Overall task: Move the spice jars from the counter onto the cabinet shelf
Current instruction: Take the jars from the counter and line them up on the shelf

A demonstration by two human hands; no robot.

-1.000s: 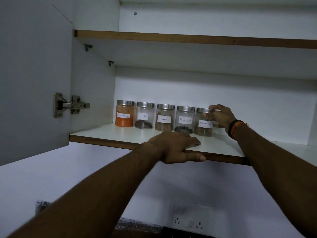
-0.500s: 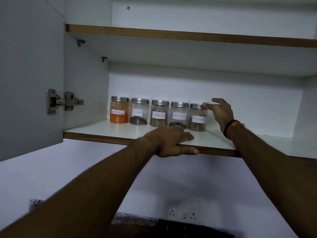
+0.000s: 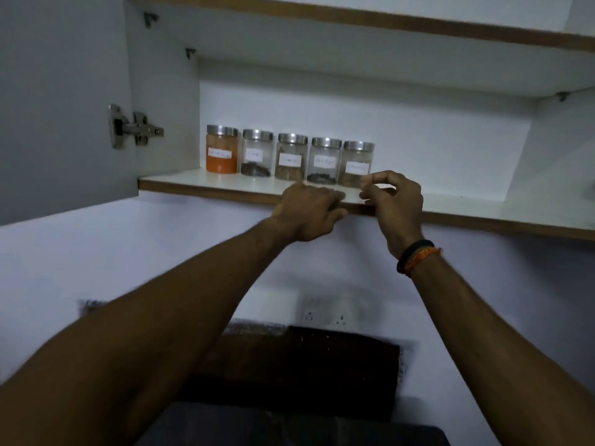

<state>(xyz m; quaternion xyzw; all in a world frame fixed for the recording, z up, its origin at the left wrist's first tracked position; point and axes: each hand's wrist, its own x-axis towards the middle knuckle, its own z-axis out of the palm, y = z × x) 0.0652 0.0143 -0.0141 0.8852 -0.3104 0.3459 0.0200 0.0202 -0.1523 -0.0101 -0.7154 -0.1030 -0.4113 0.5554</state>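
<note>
Several clear spice jars with steel lids and white labels stand in a row at the back left of the white cabinet shelf [image 3: 231, 184]. The leftmost jar [image 3: 222, 149] holds orange powder; the rightmost jar [image 3: 356, 162] holds a little brown spice. My left hand [image 3: 309, 214] rests on the shelf's front edge, fingers on top, thumb under the wooden lip. My right hand [image 3: 394, 204] hovers just in front of the rightmost jar, fingers loosely curled and apart, holding nothing and off the jar.
The cabinet door [image 3: 61, 101] stands open at left with a metal hinge [image 3: 132, 127]. An upper shelf [image 3: 386, 24] lies above. A wall socket [image 3: 328, 312] and a dark counter [image 3: 296, 365] sit below. The shelf's right part [image 3: 483, 207] is bare.
My right hand let go of the rightmost jar and drew back toward the shelf's front edge. The view tilted downward. My left hand stayed on the edge.
</note>
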